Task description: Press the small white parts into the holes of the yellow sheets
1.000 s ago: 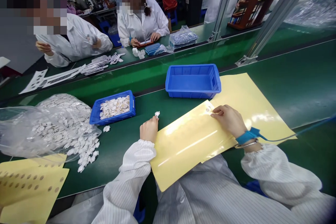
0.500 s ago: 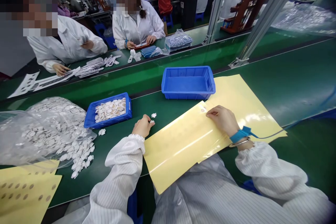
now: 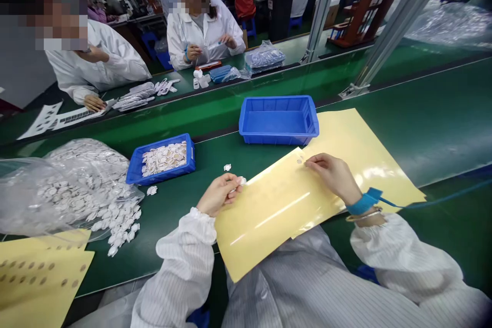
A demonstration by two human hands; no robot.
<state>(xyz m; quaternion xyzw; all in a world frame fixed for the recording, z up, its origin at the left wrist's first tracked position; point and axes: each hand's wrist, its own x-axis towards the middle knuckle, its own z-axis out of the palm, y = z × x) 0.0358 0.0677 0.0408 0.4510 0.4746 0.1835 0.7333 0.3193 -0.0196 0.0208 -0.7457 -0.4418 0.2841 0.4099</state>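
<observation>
My left hand (image 3: 220, 193) pinches a small white round part (image 3: 242, 180) at the left edge of a glossy yellow sheet (image 3: 269, 215) that lies across the green table in front of me. My right hand (image 3: 335, 175) rests on the sheet's upper corner, fingers curled and pressing down beside a small round piece (image 3: 299, 161) stuck on it. Another loose white part (image 3: 227, 167) lies on the table just above my left hand. A blue wrist strap (image 3: 364, 202) circles my right wrist.
A small blue tray (image 3: 136, 169) of white parts sits to the left, an empty blue bin (image 3: 279, 119) behind the sheet. A clear bag (image 3: 57, 189) spills parts at far left, above punched yellow sheets (image 3: 34, 277). Two people in white coats work across the belt.
My left hand set one part down on the table, picked up another and brought it right to the sheet's edge. My right hand stayed on the sheet's corner.
</observation>
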